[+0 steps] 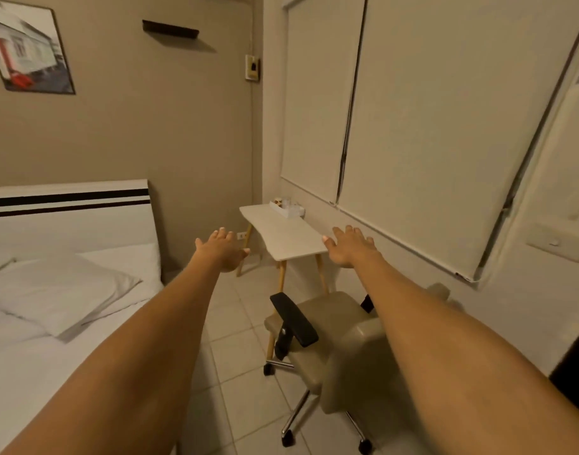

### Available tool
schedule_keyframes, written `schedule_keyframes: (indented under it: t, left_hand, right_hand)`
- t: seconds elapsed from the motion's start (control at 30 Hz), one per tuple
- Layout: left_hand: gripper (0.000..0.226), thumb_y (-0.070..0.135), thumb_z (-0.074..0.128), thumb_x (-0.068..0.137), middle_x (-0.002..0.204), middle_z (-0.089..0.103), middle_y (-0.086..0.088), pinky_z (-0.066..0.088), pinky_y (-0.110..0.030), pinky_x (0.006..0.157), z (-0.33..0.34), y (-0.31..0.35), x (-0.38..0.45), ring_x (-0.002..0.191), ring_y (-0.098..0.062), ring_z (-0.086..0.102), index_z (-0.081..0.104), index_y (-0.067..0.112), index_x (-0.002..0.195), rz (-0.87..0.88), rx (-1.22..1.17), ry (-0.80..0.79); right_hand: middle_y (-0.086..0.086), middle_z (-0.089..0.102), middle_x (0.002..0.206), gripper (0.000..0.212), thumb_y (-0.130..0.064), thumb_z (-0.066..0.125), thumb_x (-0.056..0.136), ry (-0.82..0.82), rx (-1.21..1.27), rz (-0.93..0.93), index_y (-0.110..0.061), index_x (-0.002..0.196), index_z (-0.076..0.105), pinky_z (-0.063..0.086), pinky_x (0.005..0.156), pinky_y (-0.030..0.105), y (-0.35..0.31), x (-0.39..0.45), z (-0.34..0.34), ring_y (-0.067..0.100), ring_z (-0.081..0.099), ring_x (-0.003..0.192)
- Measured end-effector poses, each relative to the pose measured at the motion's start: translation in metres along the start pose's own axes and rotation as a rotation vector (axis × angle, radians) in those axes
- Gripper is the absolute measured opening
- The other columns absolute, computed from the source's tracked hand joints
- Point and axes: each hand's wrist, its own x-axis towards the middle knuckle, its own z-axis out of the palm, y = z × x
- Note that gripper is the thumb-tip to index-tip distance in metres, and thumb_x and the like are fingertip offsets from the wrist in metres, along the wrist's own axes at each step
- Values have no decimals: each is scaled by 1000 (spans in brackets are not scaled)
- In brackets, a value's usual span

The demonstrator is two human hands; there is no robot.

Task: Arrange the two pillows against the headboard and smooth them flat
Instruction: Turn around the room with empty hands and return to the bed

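Head view: bare hands, left (223, 249) and right (350, 247), spread empty beside rumpled white pillow (61, 290)

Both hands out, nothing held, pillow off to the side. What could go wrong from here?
1. The hands, left and right, hang open over the floor, aimed at the desk, not the bed; the pillow lies far left, so reaching it likely needs a turn.
2. The chair stands close below the right arm; a turn may bump it.
3. Only one pillow shows clearly; the second may be out of view.
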Motion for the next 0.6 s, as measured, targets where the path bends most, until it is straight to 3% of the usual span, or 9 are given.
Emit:
schedule_keyframes:
  t: [0.6]
  left_hand:
    - [75,56,28,97,163,6,-9,10,-56,119,15,-178,202,151,-28,7,14,11,154,-382,34,-13]
  right_hand:
    - [12,10,162,63,-52,16,100,-70,-32,-321,-20,154,17,11,117,52,-180,302,51,32,10,149]
